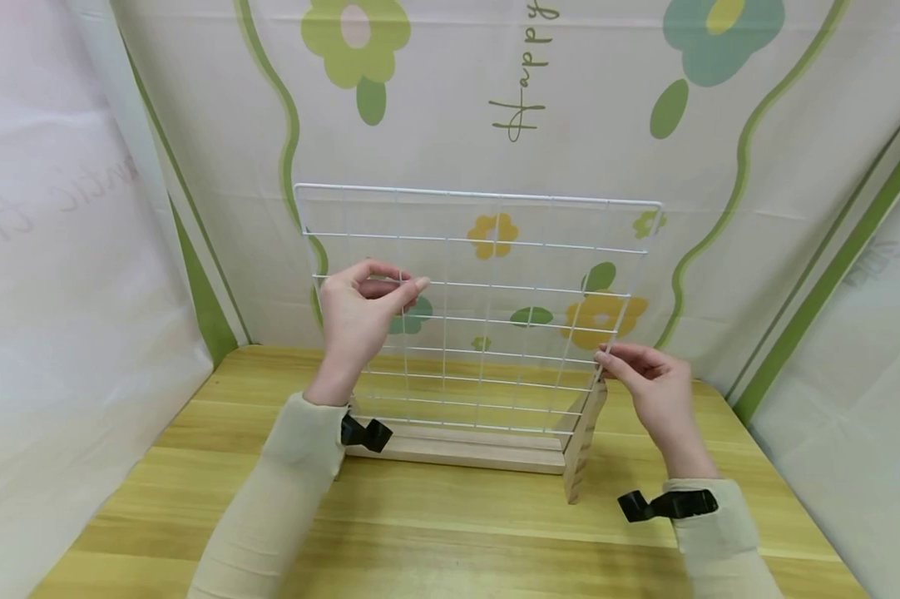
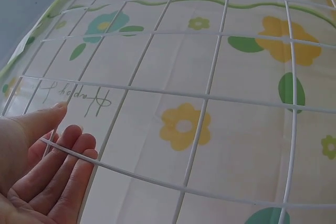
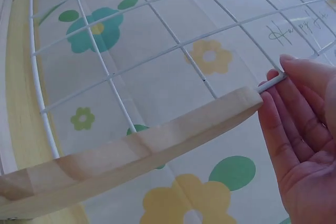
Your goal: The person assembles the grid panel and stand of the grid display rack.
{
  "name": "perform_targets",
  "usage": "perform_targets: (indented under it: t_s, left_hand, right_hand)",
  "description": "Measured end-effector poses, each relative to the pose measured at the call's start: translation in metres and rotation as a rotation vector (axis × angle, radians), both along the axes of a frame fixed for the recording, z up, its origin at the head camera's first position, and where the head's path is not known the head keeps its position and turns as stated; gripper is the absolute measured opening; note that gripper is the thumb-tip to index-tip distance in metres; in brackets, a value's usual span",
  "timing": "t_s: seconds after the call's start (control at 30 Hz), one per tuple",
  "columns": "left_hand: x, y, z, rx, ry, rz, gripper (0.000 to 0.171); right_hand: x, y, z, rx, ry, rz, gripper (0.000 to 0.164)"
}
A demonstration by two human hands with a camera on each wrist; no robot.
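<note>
A white wire grid panel leans upright in a pale wooden stand. Its lower edge meets the stand's base, and its right side runs along the wooden side piece. The left hand holds the panel at its left part, thumb in front and fingers behind a wire; in the left wrist view, a wire crosses the fingers. Between thumb and fingers, the right hand pinches the panel's right edge wire, just above the side piece. The stand's left end is mostly hidden behind the left forearm.
The stand is on a yellow wood-grain table. A white cloth with printed flowers hangs behind, and pale cloth walls close in both sides. Each sleeve cuff carries a black wrist mount.
</note>
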State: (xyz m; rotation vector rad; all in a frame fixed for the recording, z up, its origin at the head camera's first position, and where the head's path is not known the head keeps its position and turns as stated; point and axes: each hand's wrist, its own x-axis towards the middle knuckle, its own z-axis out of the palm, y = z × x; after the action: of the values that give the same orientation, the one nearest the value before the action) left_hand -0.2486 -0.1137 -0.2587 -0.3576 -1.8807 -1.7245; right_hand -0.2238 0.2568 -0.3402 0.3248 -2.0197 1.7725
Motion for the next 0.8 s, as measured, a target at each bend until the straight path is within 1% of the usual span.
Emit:
perform_targets:
  t_s: [0.1,0.17,0.3,0.4,0.5,0.57,0.63,0.7,0.8]
  left_hand:
    - [0.000,-0.001,0.000,-0.012,-0.005,0.000,0.027]
    - [0.000,-0.002,0.000,-0.021,-0.014,-0.011,0.028]
    - [0.003,-0.008,0.000,-0.029,-0.027,-0.067,0.035]
    - [0.005,-0.016,-0.002,-0.036,-0.026,-0.113,0.041]
    - [0.008,-0.028,-0.003,-0.056,-0.026,-0.131,0.042]
    - [0.011,-0.038,-0.005,-0.067,-0.029,-0.124,0.041]
    - [0.014,-0.047,-0.007,-0.079,-0.017,-0.102,0.038]
    - [0.016,-0.057,-0.010,-0.082,-0.002,-0.064,0.034]
    - [0.019,-0.073,-0.016,-0.064,0.017,0.012,0.029]
  right_hand:
    - [0.001,0.000,0.002,0.024,0.003,-0.011,0.023]
    - [0.002,-0.001,0.002,0.033,0.003,-0.019,0.023]
    - [0.003,-0.003,0.002,0.045,0.000,-0.039,0.024]
    - [0.003,-0.004,0.002,0.041,0.006,-0.051,0.024]
    - [0.003,-0.005,0.003,0.032,0.014,-0.057,0.023]
    - [0.003,-0.005,0.004,0.026,0.019,-0.056,0.023]
    - [0.003,-0.005,0.004,0.021,0.021,-0.055,0.022]
    - [0.003,-0.005,0.003,0.021,0.020,-0.052,0.022]
    - [0.004,-0.005,0.002,0.016,0.014,-0.046,0.023]
